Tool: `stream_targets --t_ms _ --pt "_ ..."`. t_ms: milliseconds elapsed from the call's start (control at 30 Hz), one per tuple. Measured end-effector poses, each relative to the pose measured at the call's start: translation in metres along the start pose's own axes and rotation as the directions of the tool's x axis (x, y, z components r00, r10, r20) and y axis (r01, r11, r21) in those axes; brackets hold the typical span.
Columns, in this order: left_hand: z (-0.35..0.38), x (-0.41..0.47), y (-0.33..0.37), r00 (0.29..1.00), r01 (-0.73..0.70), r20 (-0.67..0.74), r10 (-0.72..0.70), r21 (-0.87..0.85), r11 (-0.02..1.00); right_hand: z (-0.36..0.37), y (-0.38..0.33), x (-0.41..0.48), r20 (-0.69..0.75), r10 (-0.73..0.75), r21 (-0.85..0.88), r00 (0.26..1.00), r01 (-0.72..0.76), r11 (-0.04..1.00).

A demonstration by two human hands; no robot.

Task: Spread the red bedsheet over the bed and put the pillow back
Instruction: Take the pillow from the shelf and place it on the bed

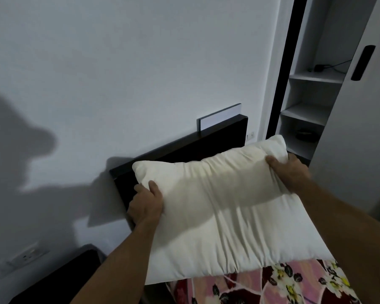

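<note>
A plump white pillow [224,211] is held up in front of the dark headboard [184,148]. My left hand [146,204] grips its left edge, thumb on top. At the far right corner my right hand [288,172] grips the pillow and bunches the fabric. Below the pillow's near edge lies the red bedsheet [270,284], with pink patches and white flowers, covering the bed at the bottom of the view. The pillow hides the head end of the bed.
A white wall rises behind the headboard. A white-faced board [219,117] stands on the headboard's top. An open shelf unit [309,115] and a white wardrobe door [364,119] stand at right. A dark bedside table [59,279] and a wall socket [29,256] sit at lower left.
</note>
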State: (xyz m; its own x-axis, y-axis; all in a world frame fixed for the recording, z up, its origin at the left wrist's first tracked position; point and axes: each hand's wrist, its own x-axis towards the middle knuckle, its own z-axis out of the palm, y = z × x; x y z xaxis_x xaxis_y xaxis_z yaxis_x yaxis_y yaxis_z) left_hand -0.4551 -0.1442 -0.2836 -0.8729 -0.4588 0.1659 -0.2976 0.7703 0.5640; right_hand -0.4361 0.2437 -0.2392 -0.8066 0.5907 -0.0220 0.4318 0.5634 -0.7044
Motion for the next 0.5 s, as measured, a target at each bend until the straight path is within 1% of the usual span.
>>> stream_targets --t_ms 100,200,267,333,400,500 --pt "0.036 0.027 0.015 1.000 -0.009 -0.014 0.009 -0.036 0.999 0.023 -0.005 0.043 -0.014 0.014 0.035 1.000 -0.013 0.999" --pt "0.072 0.046 0.028 0.999 0.002 -0.031 -0.005 -0.101 0.995 0.046 -0.008 0.087 -0.005 0.030 0.129 1.000 -0.029 0.991" --pt "0.098 0.059 0.036 0.999 0.047 -0.014 -0.050 -0.141 0.989 0.063 -0.007 0.119 0.024 0.063 0.217 0.998 -0.066 0.974" --pt "0.123 0.072 0.042 0.998 0.062 0.010 -0.062 -0.138 0.988 0.079 -0.005 0.149 0.071 0.093 0.292 0.993 -0.110 0.950" --pt "0.148 0.083 0.045 0.999 0.045 0.028 -0.041 -0.133 0.990 0.097 -0.005 0.181 0.083 0.113 0.334 0.990 -0.134 0.933" --pt "0.181 0.097 0.045 0.999 0.043 0.038 -0.037 -0.177 0.983 0.129 -0.005 0.220 0.087 0.126 0.363 0.988 -0.149 0.920"
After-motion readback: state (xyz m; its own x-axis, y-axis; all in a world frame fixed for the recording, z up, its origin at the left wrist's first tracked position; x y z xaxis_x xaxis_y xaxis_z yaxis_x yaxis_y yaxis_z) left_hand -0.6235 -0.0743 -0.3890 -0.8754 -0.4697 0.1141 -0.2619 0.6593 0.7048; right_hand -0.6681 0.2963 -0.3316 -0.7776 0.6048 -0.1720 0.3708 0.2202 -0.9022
